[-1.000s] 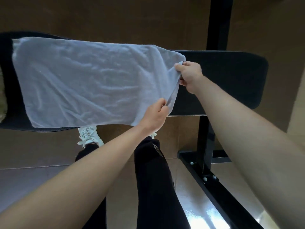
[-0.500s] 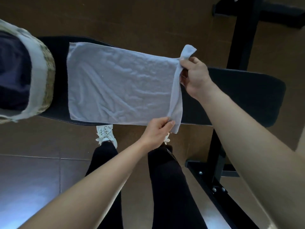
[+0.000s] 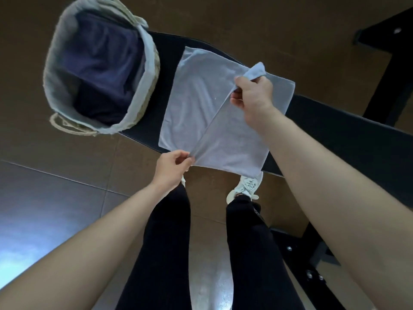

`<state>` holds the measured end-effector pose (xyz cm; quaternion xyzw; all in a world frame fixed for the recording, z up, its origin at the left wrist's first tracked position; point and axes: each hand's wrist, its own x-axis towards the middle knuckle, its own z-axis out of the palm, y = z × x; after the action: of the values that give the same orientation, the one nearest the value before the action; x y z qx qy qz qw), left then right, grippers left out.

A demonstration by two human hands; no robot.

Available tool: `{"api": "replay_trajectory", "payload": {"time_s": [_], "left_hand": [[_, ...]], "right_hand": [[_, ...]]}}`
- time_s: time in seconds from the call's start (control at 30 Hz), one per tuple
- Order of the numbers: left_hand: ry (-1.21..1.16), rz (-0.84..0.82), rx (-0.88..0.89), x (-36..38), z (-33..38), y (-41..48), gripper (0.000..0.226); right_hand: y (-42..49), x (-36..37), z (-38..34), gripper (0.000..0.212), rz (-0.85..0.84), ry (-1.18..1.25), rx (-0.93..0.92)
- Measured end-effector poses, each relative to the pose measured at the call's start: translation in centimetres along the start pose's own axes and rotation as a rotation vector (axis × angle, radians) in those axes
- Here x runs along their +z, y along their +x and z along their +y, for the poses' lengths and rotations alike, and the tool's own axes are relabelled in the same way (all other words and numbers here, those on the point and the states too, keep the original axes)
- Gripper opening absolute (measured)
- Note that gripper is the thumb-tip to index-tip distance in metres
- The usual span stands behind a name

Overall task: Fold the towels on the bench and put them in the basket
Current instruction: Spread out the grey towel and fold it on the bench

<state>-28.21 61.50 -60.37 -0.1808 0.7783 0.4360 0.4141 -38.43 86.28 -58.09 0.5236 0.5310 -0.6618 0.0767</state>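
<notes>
Pale blue towel (image 3: 196,104) lies mid-surface (image 3: 335,130), right part doubled over itself. Left grip (image 3: 172,168) pinches fold corner at near edge; right grip (image 3: 252,97) pinches far corner, held above towel. Basket (image 3: 147,63) on left end, dark towels (image 3: 100,63) inside. Trouser print (image 3: 256,212) too blurred to read.

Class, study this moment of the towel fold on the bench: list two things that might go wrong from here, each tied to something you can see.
1. The left hand and right hand pinch the towel only at two corners, so the lifted edge between may sag and land crooked.
2. The towel's near edge lies at the front of the bench; a tug could slide it to the floor.
</notes>
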Motion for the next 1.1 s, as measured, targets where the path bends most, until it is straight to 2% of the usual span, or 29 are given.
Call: {"api": "replay_trajectory", "payload": {"time_s": [0.2,0.3,0.4,0.6,0.67,0.77,0.83,0.97,1.1], "left_hand": [[-0.044,-0.101,0.086,-2.5,-0.3,-0.2,0.004],[-0.052,0.058,0.057,-3.7,-1.5,0.6,0.005],[0.016,0.207,-0.064,-5.2,-2.9,2.7,0.017],[0.202,0.146,-0.146,-6.4,-3.0,6.1,0.02],[0.255,0.155,-0.176,-6.5,-2.7,6.7,0.017],[0.34,0.204,-0.2,-6.2,-2.1,6.9,0.012],[0.362,0.248,-0.182,-5.9,-1.8,6.7,0.017],[0.328,0.305,-0.056,-5.1,-1.1,7.0,0.027],[0.314,0.309,0.011,-4.6,-0.4,7.9,0.026]], "right_hand": [[-1.1,6.8,-0.8,0.018,0.157,-0.081,-0.215],[-1.1,10.1,-0.4,0.022,0.054,-0.169,-0.246],[0.1,12.6,0.8,0.016,-0.045,-0.27,-0.187],[3.5,14.2,2.1,0.011,0.012,-0.364,-0.114],[3.7,14.4,1.8,0.01,-0.08,-0.319,-0.118],[4.1,14.1,1.8,0.029,-0.229,-0.289,-0.161],[4.9,13.2,2.1,0.038,-0.158,-0.465,-0.299],[6.6,10.3,1.7,0.031,0.081,-0.784,-0.494],[8.2,8.4,1.0,0.025,0.051,-1.007,-0.543]]}}
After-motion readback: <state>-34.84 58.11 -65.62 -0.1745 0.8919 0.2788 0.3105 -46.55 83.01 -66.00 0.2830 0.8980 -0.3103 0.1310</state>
